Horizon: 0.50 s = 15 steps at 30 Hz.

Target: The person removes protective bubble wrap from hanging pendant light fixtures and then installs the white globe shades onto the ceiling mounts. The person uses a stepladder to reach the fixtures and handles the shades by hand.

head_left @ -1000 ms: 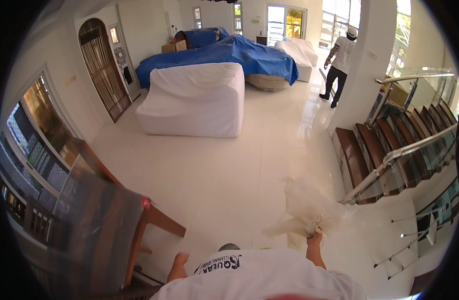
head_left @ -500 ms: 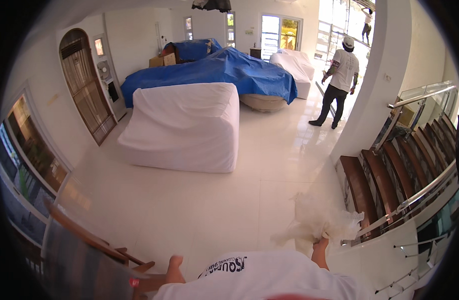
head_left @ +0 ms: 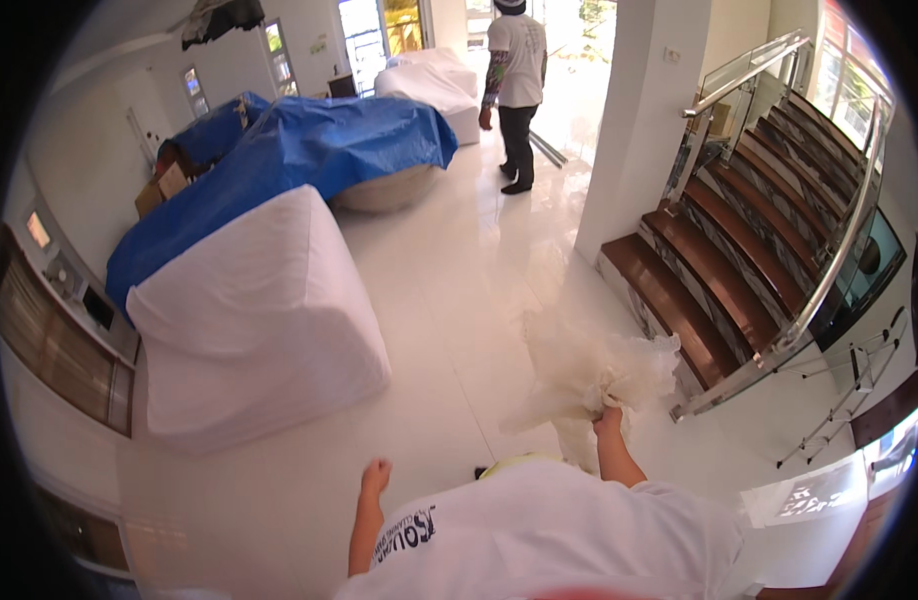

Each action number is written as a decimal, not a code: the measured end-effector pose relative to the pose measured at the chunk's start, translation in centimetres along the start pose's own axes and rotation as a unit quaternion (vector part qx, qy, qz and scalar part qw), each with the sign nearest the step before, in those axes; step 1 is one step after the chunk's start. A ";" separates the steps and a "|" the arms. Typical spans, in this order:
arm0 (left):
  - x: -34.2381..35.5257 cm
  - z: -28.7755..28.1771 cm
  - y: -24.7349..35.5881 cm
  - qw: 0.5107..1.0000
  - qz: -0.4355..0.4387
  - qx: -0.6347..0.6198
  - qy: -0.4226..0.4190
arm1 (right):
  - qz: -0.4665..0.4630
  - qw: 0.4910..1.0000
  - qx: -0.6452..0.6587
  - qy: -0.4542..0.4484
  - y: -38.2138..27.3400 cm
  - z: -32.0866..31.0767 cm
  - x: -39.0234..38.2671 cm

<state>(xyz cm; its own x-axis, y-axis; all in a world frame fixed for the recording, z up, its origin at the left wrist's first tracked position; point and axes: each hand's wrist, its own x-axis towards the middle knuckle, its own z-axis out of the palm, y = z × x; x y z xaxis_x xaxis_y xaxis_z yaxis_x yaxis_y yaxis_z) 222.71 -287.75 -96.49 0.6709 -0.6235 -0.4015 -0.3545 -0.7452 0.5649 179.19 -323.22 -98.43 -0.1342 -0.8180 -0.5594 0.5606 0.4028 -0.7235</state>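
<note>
My right hand (head_left: 607, 420) grips a bunched-up, off-white, see-through plastic sheet (head_left: 577, 382). Its loose folds spread out ahead of the hand and hang over the pale tiled floor (head_left: 449, 330), close to the foot of the stairs. Some of the sheet's edges are blurred. My left hand (head_left: 376, 474) is held out at my left side above the floor, its fingers curled in and nothing seen in them. It touches no object.
To the left stands a large piece covered in white cloth (head_left: 264, 320), with a blue tarp (head_left: 309, 150) behind it. Brown-tread stairs (head_left: 679, 310) with a metal rail rise at right, near a stepladder (head_left: 847, 395). Another person (head_left: 517, 90) stands ahead by a pillar (head_left: 644, 120).
The view has turned to the right, so the stairs fill more of it and the covered furniture has shifted left. My right hand still holds the plastic sheet. The wooden chair has left the view.
</note>
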 end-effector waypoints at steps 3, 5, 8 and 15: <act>-0.7 -0.5 -4.8 0.996 -0.071 0.018 -0.050 | -0.009 0.999 0.004 0.045 0.7 4.9 1.8; -0.3 -1.8 -6.6 0.988 -0.125 0.010 -0.088 | -0.023 0.998 0.015 0.063 0.9 7.5 3.3; 3.1 -4.0 -6.2 0.978 -0.166 -0.016 -0.124 | -0.036 0.997 0.013 0.064 1.2 12.5 6.9; 18.4 -9.3 0.8 0.973 -0.114 -0.050 -0.195 | -0.077 0.990 0.029 0.113 2.5 20.0 11.9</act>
<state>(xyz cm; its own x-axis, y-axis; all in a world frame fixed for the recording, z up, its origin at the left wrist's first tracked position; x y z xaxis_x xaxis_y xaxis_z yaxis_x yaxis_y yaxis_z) 240.86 -297.65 -96.71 0.4202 -0.5016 -0.7562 -0.1479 -0.8600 0.4883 195.28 -340.19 -98.83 -0.3985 -0.7523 -0.5246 0.5638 0.2502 -0.7871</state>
